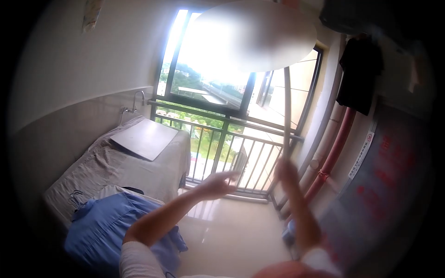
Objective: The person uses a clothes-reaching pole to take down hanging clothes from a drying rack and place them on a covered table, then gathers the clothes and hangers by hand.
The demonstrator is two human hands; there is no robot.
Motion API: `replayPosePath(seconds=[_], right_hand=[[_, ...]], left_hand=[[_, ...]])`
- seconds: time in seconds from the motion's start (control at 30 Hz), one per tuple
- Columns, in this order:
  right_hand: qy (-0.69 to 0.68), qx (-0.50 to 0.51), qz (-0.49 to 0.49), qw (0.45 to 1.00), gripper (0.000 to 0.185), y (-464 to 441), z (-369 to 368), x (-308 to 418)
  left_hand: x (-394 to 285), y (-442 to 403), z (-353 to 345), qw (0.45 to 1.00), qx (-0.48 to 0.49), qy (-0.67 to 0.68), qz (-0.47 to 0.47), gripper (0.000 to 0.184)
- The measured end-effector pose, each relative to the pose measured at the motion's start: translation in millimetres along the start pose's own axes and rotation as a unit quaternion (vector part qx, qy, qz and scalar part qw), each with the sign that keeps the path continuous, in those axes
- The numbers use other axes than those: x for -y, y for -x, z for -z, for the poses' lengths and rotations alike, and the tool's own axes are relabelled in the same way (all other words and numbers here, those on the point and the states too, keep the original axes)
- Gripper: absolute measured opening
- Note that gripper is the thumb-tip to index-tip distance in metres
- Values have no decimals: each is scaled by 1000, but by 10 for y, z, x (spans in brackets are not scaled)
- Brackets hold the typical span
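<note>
My right hand (286, 170) is closed around the lower part of a long, thin pole (287, 109). The pole stands nearly upright in front of the window, and a blurred oval patch hides its upper end. To the left, my left hand (217, 185) is held out before the balcony railing (224, 148), fingers stretched and apart, nothing visible in it. Some motion blur softens both hands.
At left, a cloth-covered piece of furniture (99, 160) bears a white board (146, 138) and blue clothing (118, 227). A tap (138, 98) juts from the wall. Red pipe (336, 153), a hanging black garment (360, 76) and a grey sheet with red marks (387, 171) line the right.
</note>
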State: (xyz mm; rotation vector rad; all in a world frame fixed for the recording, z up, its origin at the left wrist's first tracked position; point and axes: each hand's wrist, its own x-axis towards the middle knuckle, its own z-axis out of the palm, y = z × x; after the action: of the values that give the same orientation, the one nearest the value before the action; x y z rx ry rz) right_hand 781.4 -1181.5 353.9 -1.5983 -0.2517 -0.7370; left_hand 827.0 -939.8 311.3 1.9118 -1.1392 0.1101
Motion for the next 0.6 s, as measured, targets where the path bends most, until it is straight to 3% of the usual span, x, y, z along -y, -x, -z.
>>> replayPosePath(seconds=[0.03, 0.1, 0.17, 0.23, 0.4, 0.6], right_hand=[[-5, -24, 45, 999, 21, -228, -109, 160], [-1, -18, 49, 999, 21, -731, -214, 382], [0, -14, 52, 999, 21, -1163, -401, 525], [5, -20, 63, 998, 22, -1503, -595, 697], [-45, 5, 67, 997, 22, -2270, -854, 770], [-85, 11, 73, 994, 24, -2863, -1012, 627]], left_hand=[[317, 143, -33, 999, 21, 17, 45, 51], [859, 517, -102, 995, -8, 34, 91, 43], [1419, 918, -198, 978, -48, 58, 195, 40], [1873, 1290, -238, 969, -72, 69, 228, 38], [2084, 1860, -190, 906, -148, 166, 360, 31], [2157, 2088, -147, 882, -201, 230, 359, 32]])
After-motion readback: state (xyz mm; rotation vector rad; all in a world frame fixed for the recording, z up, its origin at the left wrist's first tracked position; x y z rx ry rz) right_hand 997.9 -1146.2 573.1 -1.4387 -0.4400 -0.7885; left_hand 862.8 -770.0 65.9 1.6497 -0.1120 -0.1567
